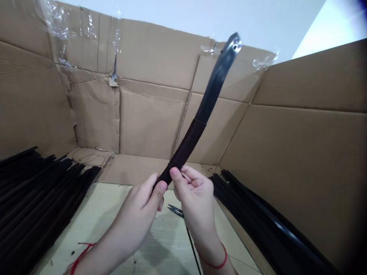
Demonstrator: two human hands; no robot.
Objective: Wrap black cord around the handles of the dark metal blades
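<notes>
A long curved black strip [218, 80] rises from my hands toward the upper right, its shiny upper end pierced by a small hole. A dark brown wrap [188, 143] covers its middle part, with cord-like turns near both edges. My left hand [146, 194] is closed round the strip below the wrap. Just above it, my right hand [193, 187] pinches the lower edge of the wrap, thumb on top. Whether it also holds a thread end is hidden. Small dark thread snips [175, 211] lie on the table under my right hand, partly covered by it.
Many black strips lie piled at the left [43, 194], and more black strips [258, 214] lie along the right. Taped cardboard walls [151, 118] enclose the pale tabletop [160, 244] at the back and sides. Loose thread [88, 156] curls in the back left corner.
</notes>
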